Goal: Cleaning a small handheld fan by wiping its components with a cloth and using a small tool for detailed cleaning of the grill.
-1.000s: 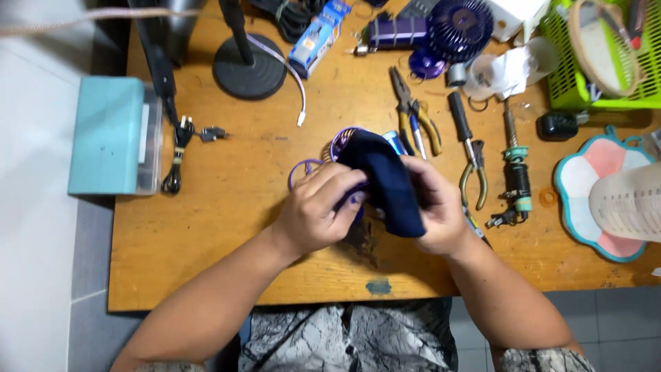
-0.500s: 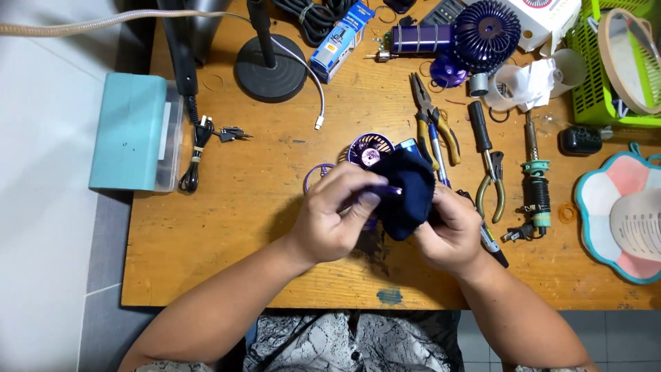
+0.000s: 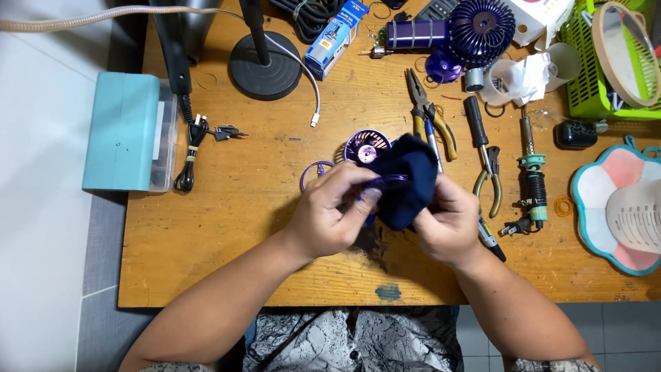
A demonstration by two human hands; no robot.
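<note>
Over the middle of a wooden table (image 3: 227, 227) my left hand (image 3: 330, 213) pinches a small purple plastic ring part (image 3: 385, 182) between thumb and fingers. Against that part my right hand (image 3: 447, 220) presses a dark blue cloth (image 3: 406, 176) that it holds bunched. Just behind the cloth lies a round purple fan part with a grille (image 3: 365, 145), and a thin purple ring (image 3: 313, 171) lies to its left. The cloth hides most of the held part.
Pliers (image 3: 430, 114), a second pair of pliers (image 3: 485, 155) and a soldering iron (image 3: 531, 172) lie to the right. At the back stand a purple fan (image 3: 475, 27), a black round stand base (image 3: 265, 65), and a green basket (image 3: 606, 62). A teal box (image 3: 124, 131) sits at the left edge.
The cloth has bunched up tighter in my right hand and both hands have shifted slightly; the purple ring part shows more clearly at my left fingertips.
</note>
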